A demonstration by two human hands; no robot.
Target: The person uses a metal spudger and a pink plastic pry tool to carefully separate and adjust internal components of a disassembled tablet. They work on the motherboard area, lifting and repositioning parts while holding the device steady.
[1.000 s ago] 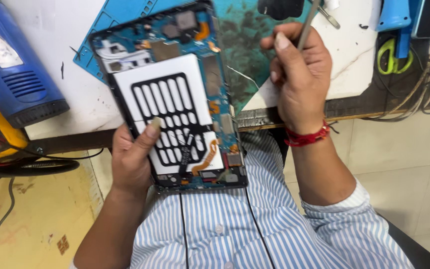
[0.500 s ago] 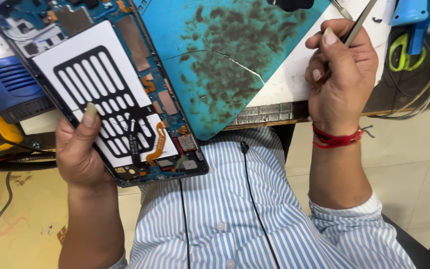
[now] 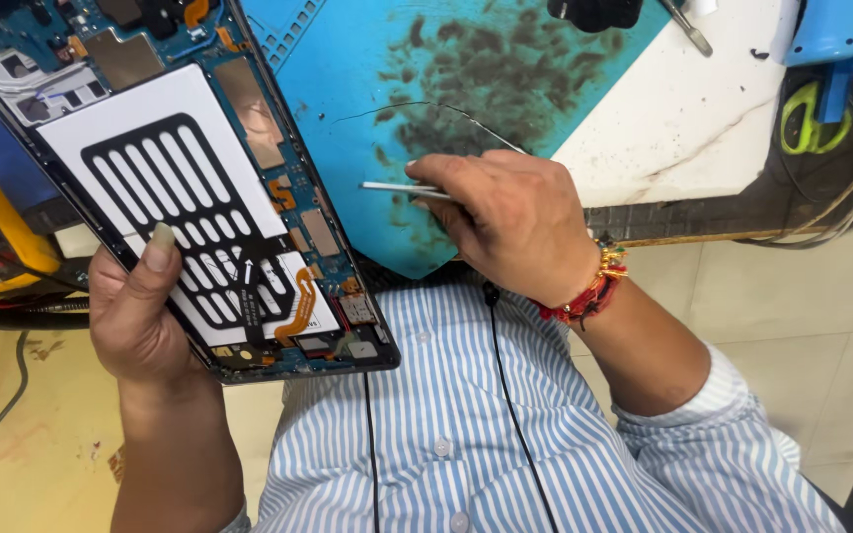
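Nearest me: striped shirt (image 3: pixel 466 434) w/ a thin black cord (image 3: pixel 505 395) running down it. My left hand (image 3: pixel 145 316) is clamped on the bottom-left corner of the tablet (image 3: pixel 180 188), thumb pressed flat on the white battery (image 3: pixel 165 197), fingers hidden behind the frame. The tablet is open-backed, tilted, held up in the air over my lap & the bench edge; blue board, orange flex (image 3: pixel 298 306) near the bottom end.

What changed: half a sec ago my right hand was up high w/ the tool pointing away toward the bench. Now the right hand (image 3: pixel 520 222) has dropped & swung in, closed round the tweezers (image 3: pixel 397 188), tips pointing left at the tablet's right edge, near it but not touching. The tablet also looks nearer & bigger in view than 1 s ago, more to the left. My read: the tool is being brought to the board's right side, around the small metal parts by the flex, so the work is at approach stage, no contact yet.

Further out: the teal mat (image 3: pixel 466 89), badly stained dark, one corner hanging over the bench edge under my right hand. White bench top (image 3: pixel 683 118) past it. Yellow-green scissors (image 3: pixel 807 118) far right by cables. Blue box & a yellow tool (image 3: pixel 2 222) at left, partly hidden behind the tablet.
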